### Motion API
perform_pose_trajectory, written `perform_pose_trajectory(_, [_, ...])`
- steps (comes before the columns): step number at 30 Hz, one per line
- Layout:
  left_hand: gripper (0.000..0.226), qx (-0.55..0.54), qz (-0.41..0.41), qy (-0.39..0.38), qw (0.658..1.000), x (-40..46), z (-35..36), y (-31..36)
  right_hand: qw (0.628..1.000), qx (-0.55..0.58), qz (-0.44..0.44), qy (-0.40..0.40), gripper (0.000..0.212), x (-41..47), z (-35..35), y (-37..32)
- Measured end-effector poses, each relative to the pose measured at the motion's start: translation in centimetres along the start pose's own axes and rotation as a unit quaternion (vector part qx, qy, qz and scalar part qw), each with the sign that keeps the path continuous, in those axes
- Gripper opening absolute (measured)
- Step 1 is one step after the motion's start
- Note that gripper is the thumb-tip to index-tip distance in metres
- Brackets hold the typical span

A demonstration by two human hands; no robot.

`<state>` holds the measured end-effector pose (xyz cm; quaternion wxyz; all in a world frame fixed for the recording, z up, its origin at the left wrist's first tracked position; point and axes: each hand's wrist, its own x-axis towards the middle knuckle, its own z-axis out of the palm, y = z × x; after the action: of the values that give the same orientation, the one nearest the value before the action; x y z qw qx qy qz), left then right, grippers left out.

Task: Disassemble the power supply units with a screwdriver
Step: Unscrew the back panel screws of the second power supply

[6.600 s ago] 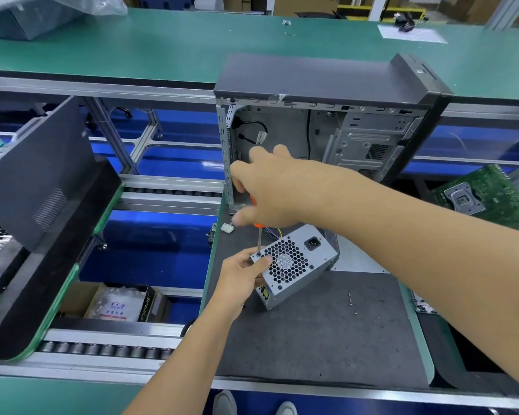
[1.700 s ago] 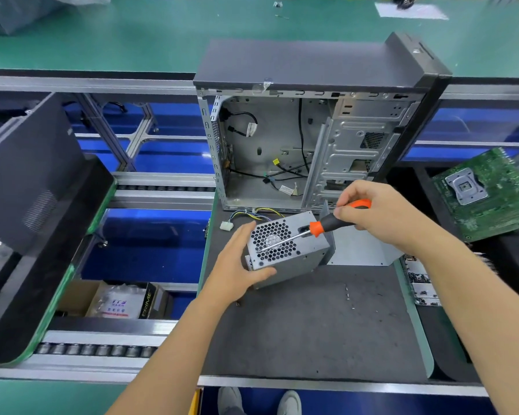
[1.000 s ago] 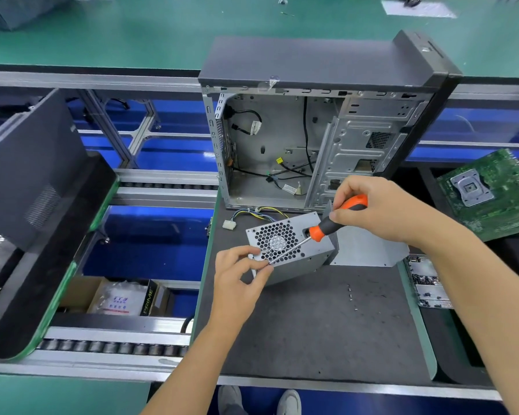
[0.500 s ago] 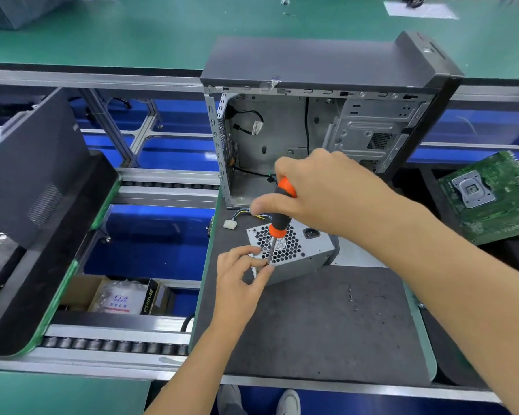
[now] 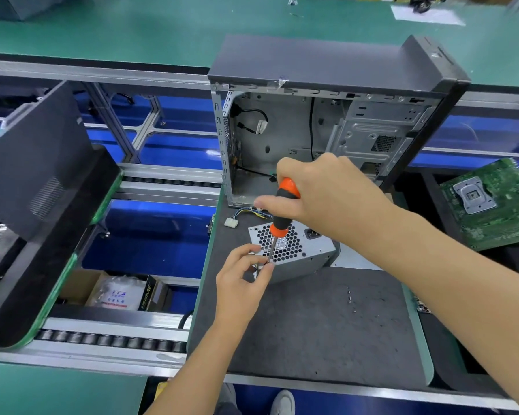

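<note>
A grey metal power supply unit (image 5: pixel 307 255) lies on the dark mat (image 5: pixel 312 324), its honeycomb fan grille facing up and toward me. My right hand (image 5: pixel 321 196) grips the orange-and-black screwdriver (image 5: pixel 282 217) from above, held nearly upright with its tip at the unit's near left corner. My left hand (image 5: pixel 241 280) sits at that same corner, thumb and forefinger pinching around the screwdriver's tip. Coloured wires with a white connector (image 5: pixel 231 223) trail from the unit's far side.
An open, gutted computer case (image 5: pixel 327 121) stands just behind the unit. A green circuit board (image 5: pixel 492 202) lies at the right. Several loose screws (image 5: pixel 351 298) rest on the mat. A black panel (image 5: pixel 33 181) leans at the left, over a roller conveyor (image 5: pixel 108 339).
My right hand has swung the screwdriver from a slanted pose to nearly upright over the near left corner. My left hand let go of the unit's side and came to the tip.
</note>
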<state>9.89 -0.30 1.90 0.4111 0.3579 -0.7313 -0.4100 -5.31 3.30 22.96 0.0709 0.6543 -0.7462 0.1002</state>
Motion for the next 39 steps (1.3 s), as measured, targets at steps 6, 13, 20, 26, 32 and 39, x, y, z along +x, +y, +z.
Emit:
perform_pose_trajectory(6, [0.010,-0.007,-0.004,-0.004,1.000,0.1,-0.2,0.0,1.000,-0.023,0.006,-0.016,0.065,0.2,0.3,-0.1])
perform_pose_trajectory(13, [0.055,-0.026,-0.023,-0.019,0.999,-0.1,-0.1,-0.3,0.993,-0.114,0.014,-0.020,0.073,0.3,-1.6,-1.8])
perform_pose_trajectory(20, [0.103,-0.113,-0.194,-0.153,0.962,0.0,0.0,-1.1,0.988,-0.077,-0.037,-0.128,0.048,1.6,-2.0,-1.6])
perform_pose_trajectory(26, [0.096,-0.141,-0.185,-0.170,0.957,0.7,0.1,-0.9,0.966,-0.003,-0.142,-0.217,0.017,1.0,-2.9,-0.5])
perform_pose_trajectory(32, [0.061,-0.130,-0.167,-0.182,0.960,1.4,0.5,-0.4,0.968,0.003,-0.112,-0.222,0.027,0.9,-2.9,-0.6])
perform_pose_trajectory(39, [0.059,-0.147,-0.193,-0.170,0.955,1.4,0.7,-0.2,0.976,-0.129,-0.123,-0.122,0.041,1.3,-2.1,-0.9])
